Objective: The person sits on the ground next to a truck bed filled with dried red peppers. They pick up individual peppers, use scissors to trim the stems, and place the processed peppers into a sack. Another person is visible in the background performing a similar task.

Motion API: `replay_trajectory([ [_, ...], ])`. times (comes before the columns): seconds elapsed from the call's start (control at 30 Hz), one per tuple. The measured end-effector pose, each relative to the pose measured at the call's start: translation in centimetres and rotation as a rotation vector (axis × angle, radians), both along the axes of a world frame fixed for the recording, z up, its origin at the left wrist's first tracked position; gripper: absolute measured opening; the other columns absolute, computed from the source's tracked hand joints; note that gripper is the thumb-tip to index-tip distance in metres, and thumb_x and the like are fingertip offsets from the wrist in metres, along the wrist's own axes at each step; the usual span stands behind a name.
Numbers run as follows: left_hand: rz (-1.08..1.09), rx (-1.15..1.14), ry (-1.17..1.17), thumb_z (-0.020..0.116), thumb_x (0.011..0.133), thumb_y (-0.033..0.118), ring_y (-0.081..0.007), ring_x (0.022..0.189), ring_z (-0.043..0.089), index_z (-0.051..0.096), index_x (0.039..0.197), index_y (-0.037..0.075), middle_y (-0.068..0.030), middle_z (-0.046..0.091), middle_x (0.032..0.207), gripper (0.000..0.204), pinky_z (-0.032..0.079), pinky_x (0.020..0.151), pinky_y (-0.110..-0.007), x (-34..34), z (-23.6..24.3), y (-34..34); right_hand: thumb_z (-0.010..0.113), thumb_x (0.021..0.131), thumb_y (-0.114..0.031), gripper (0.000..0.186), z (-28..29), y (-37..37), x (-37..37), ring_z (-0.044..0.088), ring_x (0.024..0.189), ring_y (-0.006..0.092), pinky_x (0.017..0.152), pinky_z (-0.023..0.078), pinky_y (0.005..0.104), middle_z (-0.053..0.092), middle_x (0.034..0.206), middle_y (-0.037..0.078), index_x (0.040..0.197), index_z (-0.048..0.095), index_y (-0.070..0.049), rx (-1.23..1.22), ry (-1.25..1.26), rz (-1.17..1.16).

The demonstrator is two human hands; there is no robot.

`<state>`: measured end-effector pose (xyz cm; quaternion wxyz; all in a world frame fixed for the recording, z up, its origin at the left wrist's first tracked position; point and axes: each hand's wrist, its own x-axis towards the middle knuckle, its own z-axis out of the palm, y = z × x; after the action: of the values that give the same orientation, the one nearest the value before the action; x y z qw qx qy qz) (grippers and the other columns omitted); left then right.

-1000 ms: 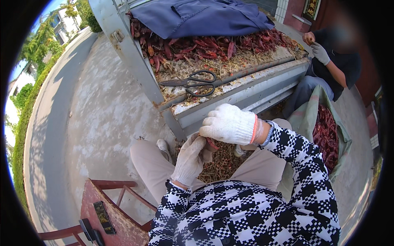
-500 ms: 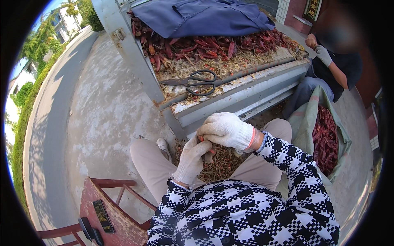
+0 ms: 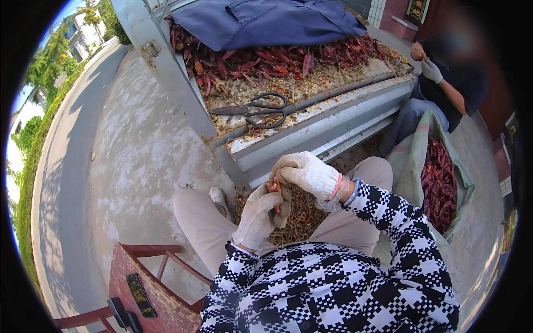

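In front of my lap, my left hand (image 3: 256, 216), in a soiled white knit glove, is closed around a dried red chili pepper (image 3: 274, 187). My right hand (image 3: 304, 173), gloved the same way, bends over from the right with its fingertips pinched at the pepper's upper end. Part of the pepper is hidden by the gloves. Below both hands, between my knees, lies a heap of chili stems and scraps (image 3: 300, 225). Black-handled scissors (image 3: 261, 110) rest on the truck bed's edge ahead.
Dried red chilies (image 3: 277, 62) cover the truck bed (image 3: 333, 119), partly under a blue cloth (image 3: 266, 22). At right stands an open green sack (image 3: 408, 161) of chilies, beside a seated person (image 3: 449, 89). A worn red chair (image 3: 125, 277) holding a phone (image 3: 140, 294) stands lower left.
My right hand has shifted slightly right and its fingers have drawn back, so more of the red pepper shows. The whole view has turned a little.
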<state>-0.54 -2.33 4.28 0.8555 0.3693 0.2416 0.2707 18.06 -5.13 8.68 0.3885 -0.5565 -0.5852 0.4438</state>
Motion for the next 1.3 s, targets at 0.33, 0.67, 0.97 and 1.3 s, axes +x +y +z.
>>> replay_trajectory([
  [0.33, -0.053, -0.031, -0.122, 0.059, 0.092, 0.010, -0.0176, 0.059, 0.058, 0.060, 0.111, 0.000, -0.0098, 0.063, 0.076, 0.021, 0.048, 0.051, -0.029, -0.7, -0.4, 0.9, 0.064, 0.084, -0.020, 0.040, 2.0, 1.0, 3.8, 0.070, 0.096, 0.0370, 0.086, 0.055, 0.0453, 0.073, 0.098, 0.016, 0.122, 0.068, -0.007, -0.026, -0.749, 0.088],
  [0.67, 0.010, -0.123, -0.253, 0.060, 0.091, 0.005, -0.0191, 0.065, 0.057, 0.057, 0.107, 0.002, -0.0105, 0.061, 0.084, 0.017, 0.052, 0.059, -0.035, -1.8, -1.8, 1.7, 0.063, 0.087, -0.036, 0.034, 8.5, 9.7, 4.2, 0.069, 0.086, 0.0346, 0.080, 0.053, 0.0431, 0.074, 0.093, 0.016, 0.095, 0.078, -0.008, 0.144, -0.791, 0.265],
  [0.97, 0.108, -0.104, -0.210, 0.061, 0.090, 0.005, -0.0208, 0.058, 0.052, 0.058, 0.097, 0.003, -0.0105, 0.056, 0.073, 0.008, 0.046, 0.053, -0.034, -3.0, -1.9, 2.0, 0.065, 0.090, -0.038, 0.040, 5.0, 24.5, 3.9, 0.072, 0.099, 0.0377, 0.086, 0.057, 0.0464, 0.074, 0.107, 0.021, 0.107, 0.076, -0.003, 0.021, -1.091, -0.431],
  [1.3, 0.138, -0.096, -0.280, 0.064, 0.095, 0.011, -0.0204, 0.073, 0.064, 0.060, 0.107, 0.003, -0.0124, 0.065, 0.090, 0.015, 0.056, 0.063, -0.034, -3.5, -2.8, 2.4, 0.060, 0.089, -0.024, 0.035, 5.5, 21.1, 8.2, 0.068, 0.099, 0.0417, 0.090, 0.054, 0.0438, 0.073, 0.104, 0.023, 0.111, 0.073, -0.002, 0.224, -0.893, -0.377],
])
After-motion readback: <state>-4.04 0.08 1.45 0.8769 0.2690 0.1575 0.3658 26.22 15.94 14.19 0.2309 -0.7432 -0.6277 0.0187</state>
